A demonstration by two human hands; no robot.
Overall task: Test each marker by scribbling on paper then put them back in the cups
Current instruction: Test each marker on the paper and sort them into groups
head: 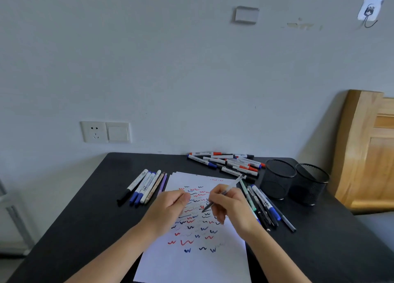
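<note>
A white sheet of paper point(198, 261) covered in red, blue and black squiggles lies on the black table point(85, 218). My right hand point(232, 206) grips a clear-barrelled pen point(226, 192), its tip touching the paper near the middle. My left hand point(170, 206) rests as a closed fist on the paper; whether it holds a cap is hidden. Two black mesh cups point(277, 180) point(311, 184) stand at the right, with no markers showing above their rims. Markers lie in three groups: a row at the left point(142, 185), a pile at the back point(226, 163), a bunch right of the paper point(264, 206).
The table stands against a pale wall with a socket and switch plate point(105, 132). A wooden headboard point(366, 150) rises just right of the cups. The table's right edge runs close behind the cups.
</note>
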